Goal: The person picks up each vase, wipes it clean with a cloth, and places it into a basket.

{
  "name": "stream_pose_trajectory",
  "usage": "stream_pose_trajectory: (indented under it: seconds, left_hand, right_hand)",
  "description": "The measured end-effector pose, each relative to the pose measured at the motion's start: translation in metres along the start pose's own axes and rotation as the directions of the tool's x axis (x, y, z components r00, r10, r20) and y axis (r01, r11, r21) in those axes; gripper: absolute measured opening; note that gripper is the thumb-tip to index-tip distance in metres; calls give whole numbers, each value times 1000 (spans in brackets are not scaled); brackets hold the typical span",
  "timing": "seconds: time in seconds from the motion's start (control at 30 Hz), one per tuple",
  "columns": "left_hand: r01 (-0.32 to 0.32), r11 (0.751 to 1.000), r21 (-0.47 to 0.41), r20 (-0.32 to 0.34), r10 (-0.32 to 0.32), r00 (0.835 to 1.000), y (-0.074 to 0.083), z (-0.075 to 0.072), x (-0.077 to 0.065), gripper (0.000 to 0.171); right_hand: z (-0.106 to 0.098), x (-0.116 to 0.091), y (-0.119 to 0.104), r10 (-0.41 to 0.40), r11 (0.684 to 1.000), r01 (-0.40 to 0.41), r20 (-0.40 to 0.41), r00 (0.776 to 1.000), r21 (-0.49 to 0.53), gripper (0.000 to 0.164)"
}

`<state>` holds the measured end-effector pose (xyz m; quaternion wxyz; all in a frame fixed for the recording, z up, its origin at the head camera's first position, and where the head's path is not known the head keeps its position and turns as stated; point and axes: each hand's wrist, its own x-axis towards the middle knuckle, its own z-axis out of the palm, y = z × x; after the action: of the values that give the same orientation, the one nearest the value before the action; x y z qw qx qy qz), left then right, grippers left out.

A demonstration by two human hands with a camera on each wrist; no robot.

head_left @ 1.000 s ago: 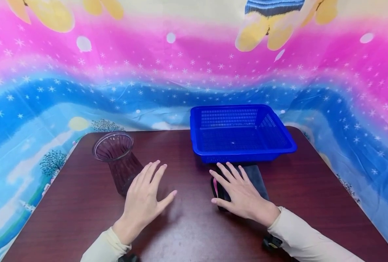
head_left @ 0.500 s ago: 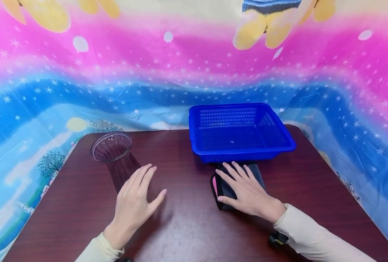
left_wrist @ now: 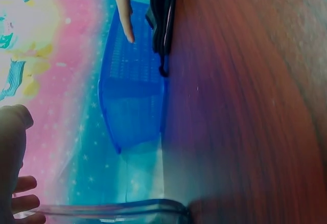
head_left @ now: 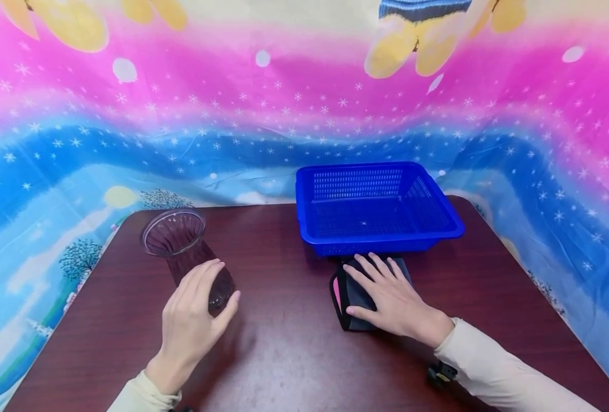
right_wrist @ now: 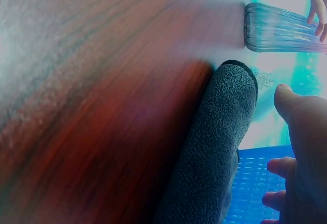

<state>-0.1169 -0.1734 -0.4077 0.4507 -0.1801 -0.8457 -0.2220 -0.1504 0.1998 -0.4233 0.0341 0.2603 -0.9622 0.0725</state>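
Note:
A clear ribbed glass vase (head_left: 188, 257) with a flared rim stands at the left of the table. My left hand (head_left: 191, 320) is just in front of it, fingers lightly bent and thumb apart; from the right wrist its fingertips overlap the vase's upper part (right_wrist: 281, 30). Over a folded dark grey towel (head_left: 354, 294) with black edging and a pink inner layer, my right hand (head_left: 391, 300) spreads its fingers. The right wrist view shows the towel's fuzzy rolled side (right_wrist: 214, 132) beside the thumb. Neither hand grips anything.
Behind the towel sits a blue perforated plastic basket (head_left: 381, 238), its inside bare. All stand on a dark red-brown wooden table (head_left: 278, 355). A colourful printed cloth (head_left: 263, 137) hangs around the back and sides.
My left hand has moved left, towards me, nearer the vase, uncovering its base. The right hand has shifted slightly right over the towel. Vase, towel and basket have stayed put.

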Motion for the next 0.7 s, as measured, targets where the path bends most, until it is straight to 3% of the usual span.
stream_pose_trajectory:
  seconds: [0.3, 0.7]
  left_hand:
    - [1, 1000, -14, -113, -3, 994, -6, -6, 3, 50]
    - [83, 994, -77, -276, -101, 956, -19, -14, 9, 39]
  right_hand:
    - [-2, 1, 3, 4, 1000, -4, 2, 1000, -19, 81]
    - [-3, 3, 6, 6, 1000, -6, 9, 1000, -22, 82]
